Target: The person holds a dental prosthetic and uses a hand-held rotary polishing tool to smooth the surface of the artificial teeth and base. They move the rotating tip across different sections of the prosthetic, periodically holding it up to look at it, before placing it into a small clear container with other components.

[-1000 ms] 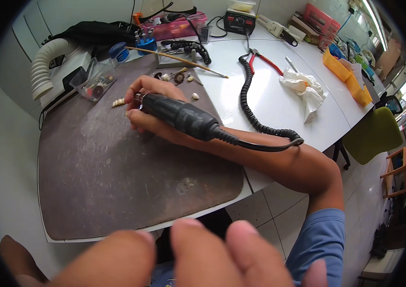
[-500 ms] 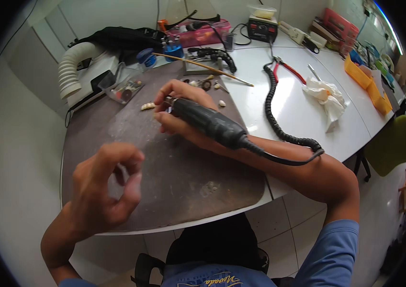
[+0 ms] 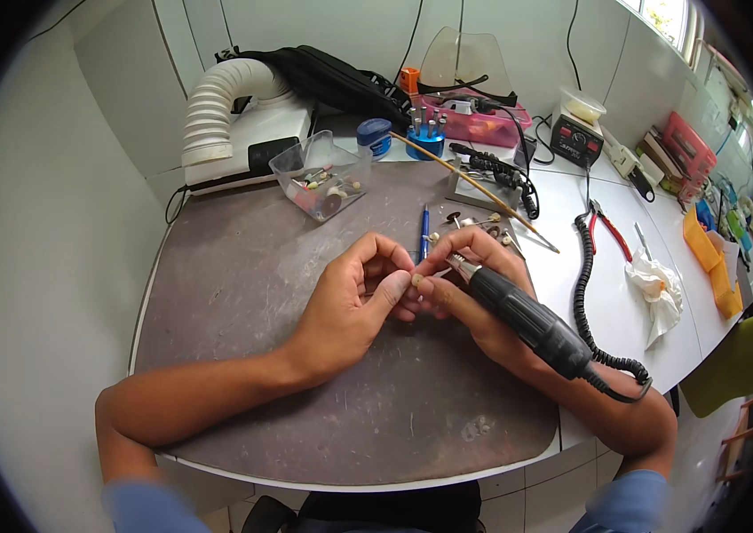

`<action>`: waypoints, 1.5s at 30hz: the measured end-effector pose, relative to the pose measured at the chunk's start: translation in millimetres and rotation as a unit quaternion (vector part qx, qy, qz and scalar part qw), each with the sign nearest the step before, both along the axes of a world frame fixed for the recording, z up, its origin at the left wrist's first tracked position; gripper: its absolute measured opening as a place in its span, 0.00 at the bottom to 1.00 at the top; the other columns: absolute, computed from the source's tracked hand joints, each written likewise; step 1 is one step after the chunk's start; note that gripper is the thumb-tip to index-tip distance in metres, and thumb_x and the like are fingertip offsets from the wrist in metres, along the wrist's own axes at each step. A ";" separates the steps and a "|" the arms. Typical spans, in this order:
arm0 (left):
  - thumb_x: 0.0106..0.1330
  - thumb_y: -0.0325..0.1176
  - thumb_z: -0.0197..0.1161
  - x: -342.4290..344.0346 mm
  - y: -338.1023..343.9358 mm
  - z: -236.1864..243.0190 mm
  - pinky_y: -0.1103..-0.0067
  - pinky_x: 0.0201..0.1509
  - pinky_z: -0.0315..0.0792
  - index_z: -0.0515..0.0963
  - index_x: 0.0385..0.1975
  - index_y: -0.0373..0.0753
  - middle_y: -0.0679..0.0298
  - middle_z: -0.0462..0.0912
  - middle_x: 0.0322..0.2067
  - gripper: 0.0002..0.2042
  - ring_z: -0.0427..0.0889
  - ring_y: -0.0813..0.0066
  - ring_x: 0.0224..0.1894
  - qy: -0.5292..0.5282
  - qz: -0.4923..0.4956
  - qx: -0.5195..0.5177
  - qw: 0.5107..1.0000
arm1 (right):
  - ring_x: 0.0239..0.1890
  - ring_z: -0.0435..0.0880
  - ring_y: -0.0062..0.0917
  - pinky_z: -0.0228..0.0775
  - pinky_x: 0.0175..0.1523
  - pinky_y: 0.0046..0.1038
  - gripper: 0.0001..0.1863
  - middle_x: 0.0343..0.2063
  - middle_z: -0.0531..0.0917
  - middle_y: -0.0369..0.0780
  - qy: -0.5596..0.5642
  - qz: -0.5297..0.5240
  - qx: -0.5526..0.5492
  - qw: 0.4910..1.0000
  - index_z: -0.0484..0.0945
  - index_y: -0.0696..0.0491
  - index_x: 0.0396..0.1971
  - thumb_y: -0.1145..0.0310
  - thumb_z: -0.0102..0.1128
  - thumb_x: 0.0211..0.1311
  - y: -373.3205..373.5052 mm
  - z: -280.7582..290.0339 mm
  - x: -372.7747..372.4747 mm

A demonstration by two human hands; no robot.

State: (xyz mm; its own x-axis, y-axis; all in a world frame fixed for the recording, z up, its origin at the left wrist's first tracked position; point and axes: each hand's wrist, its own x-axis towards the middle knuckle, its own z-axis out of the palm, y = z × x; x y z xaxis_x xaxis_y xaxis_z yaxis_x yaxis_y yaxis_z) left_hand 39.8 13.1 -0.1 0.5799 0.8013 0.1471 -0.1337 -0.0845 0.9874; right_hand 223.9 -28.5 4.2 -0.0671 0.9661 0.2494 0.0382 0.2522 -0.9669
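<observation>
Above the grey-brown mat [image 3: 217,293], my two hands meet fingertip to fingertip. My left hand [image 3: 350,306] is closed in a pinch at a small pale yellowish piece [image 3: 417,280], mostly covered by fingers. Touching the same spot is my right hand [image 3: 483,266], closed, with a black rotary handpiece [image 3: 527,320] resting across it between thumb and forefinger. Its metal nose points at the fingertips; its cord trails back over my right forearm. Whether a bit sits in the nose is hard to make out. A blue pen [image 3: 424,233] lies just beyond the fingers.
Small polishing wheels and bits [image 3: 483,226] lie past my right hand. Farther back are a clear tub [image 3: 283,164] of bits, a blue bur stand [image 3: 427,142], a thin brush [image 3: 474,182] and a white duct hose [image 3: 208,124]. Red-handled pliers [image 3: 612,233] and crumpled tissue [image 3: 658,289] lie right.
My left hand has moved right and away from me to meet my right hand. The handpiece stays in my right hand. The view has shifted, and the blue pen now shows.
</observation>
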 end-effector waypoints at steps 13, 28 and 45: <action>0.69 0.25 0.60 -5.5 1.9 1.9 0.84 0.43 0.79 0.76 0.41 0.34 0.63 0.83 0.38 0.04 0.83 0.81 0.40 -0.012 0.003 -0.005 1.000 | 0.33 0.82 0.16 0.73 0.34 0.16 0.14 0.34 0.80 0.37 -0.015 -0.016 -0.008 1.000 0.73 0.56 0.42 0.75 0.67 0.60 -2.3 4.9 -1.7; 0.69 0.27 0.61 -8.2 3.9 0.4 0.84 0.42 0.79 0.76 0.41 0.34 0.65 0.82 0.37 0.05 0.82 0.82 0.39 -0.026 -0.010 -0.020 0.999 | 0.34 0.83 0.17 0.75 0.34 0.18 0.11 0.33 0.80 0.37 -0.022 -0.014 -0.022 0.999 0.72 0.57 0.42 0.75 0.65 0.62 -5.9 9.9 -1.9; 0.68 0.26 0.63 -8.6 4.5 2.5 0.83 0.42 0.78 0.78 0.44 0.34 0.63 0.83 0.39 0.07 0.82 0.81 0.38 -0.014 -0.016 -0.012 1.000 | 0.33 0.83 0.18 0.78 0.35 0.18 0.12 0.35 0.79 0.38 -0.022 -0.011 -0.004 1.000 0.72 0.57 0.43 0.75 0.64 0.62 -6.1 9.4 -0.6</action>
